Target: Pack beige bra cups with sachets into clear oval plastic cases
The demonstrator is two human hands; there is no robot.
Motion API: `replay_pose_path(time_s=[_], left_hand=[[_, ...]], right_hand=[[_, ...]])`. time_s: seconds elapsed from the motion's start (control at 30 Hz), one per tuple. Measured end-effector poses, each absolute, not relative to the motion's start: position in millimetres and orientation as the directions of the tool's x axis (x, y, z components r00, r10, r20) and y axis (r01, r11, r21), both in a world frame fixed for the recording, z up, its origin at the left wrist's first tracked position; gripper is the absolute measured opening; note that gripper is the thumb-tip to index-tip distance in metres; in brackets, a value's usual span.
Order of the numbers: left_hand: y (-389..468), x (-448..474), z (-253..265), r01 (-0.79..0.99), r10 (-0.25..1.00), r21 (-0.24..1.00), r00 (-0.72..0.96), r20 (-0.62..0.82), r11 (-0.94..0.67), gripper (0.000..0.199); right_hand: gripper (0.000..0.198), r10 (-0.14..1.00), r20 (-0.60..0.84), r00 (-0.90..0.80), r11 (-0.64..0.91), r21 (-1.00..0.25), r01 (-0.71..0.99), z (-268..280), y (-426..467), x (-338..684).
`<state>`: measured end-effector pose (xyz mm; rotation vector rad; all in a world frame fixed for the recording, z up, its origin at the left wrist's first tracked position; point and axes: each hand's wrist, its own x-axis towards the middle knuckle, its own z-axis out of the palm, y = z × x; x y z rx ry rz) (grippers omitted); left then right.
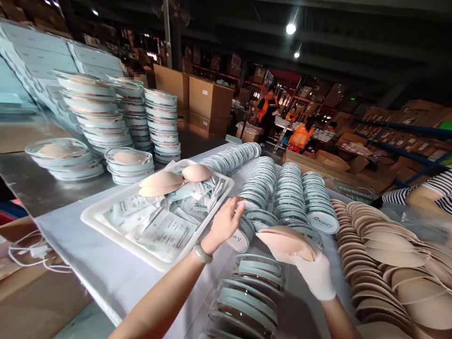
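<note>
My left hand (226, 221), bare and with a pale bangle at the wrist, reaches over the rim of a white plastic tray (122, 245). Its fingers are stretched out beside the rows of round clear-lidded boxes (253, 193); whether they touch a box I cannot tell. In the tray lie printed packets (169, 230) and a pair of beige bra cups (164, 182). My right hand (316, 273), in a white glove, grips beige bra cups (286, 242) above the boxes. Closer to me, more round boxes (247, 301) stand on edge in a row.
Nested beige cups (367, 278) fill the right side. Stacks of round boxes (99, 113) rise at the left on a dark table (17, 174). Cardboard cartons (210, 99) stand behind. A co-worker's striped sleeve (439, 183) shows at the right; people in orange vests are farther back.
</note>
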<state>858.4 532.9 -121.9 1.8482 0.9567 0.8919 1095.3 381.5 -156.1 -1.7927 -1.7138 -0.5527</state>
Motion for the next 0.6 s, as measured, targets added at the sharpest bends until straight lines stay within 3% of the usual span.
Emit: replay_pose_path(time_s=[0.07,0.17,0.23,0.3,0.47,0.6], left_hand=[[540.6,862.8,-139.3,0.377,0.891,0.845,0.396,0.223,-0.379,0.043],[533.8,876.1,-159.4,0.557,0.858,0.700,0.490,0.157,-0.446,0.052],[523.7,883.0,-166.6,0.626,0.816,0.592,0.569,0.099,-0.508,0.065],[516.6,884.5,-170.4,0.641,0.796,0.560,0.602,0.057,-0.525,0.080],[522.1,877.5,-177.3,0.438,0.631,0.709,0.776,0.013,-0.553,0.085],[525.7,883.6,-184.8,0.353,0.576,0.747,0.816,0.049,-0.564,0.089]], right_hand=[[0.036,0.701,0.686,0.195,-0.023,-0.251,0.968,-161.5,400.0,1099.7],[0.038,0.657,0.684,0.317,-0.032,-0.395,0.918,-175.5,421.6,1101.7],[0.040,0.694,0.634,0.343,0.003,-0.478,0.878,-186.4,426.3,1104.3],[0.042,0.804,0.541,0.248,0.043,-0.468,0.883,-194.0,421.5,1109.7],[0.028,0.971,0.234,-0.056,0.101,-0.183,0.978,-173.7,403.2,1110.7],[0.023,0.967,-0.193,-0.165,0.202,0.192,0.960,-136.2,423.7,1072.8]])
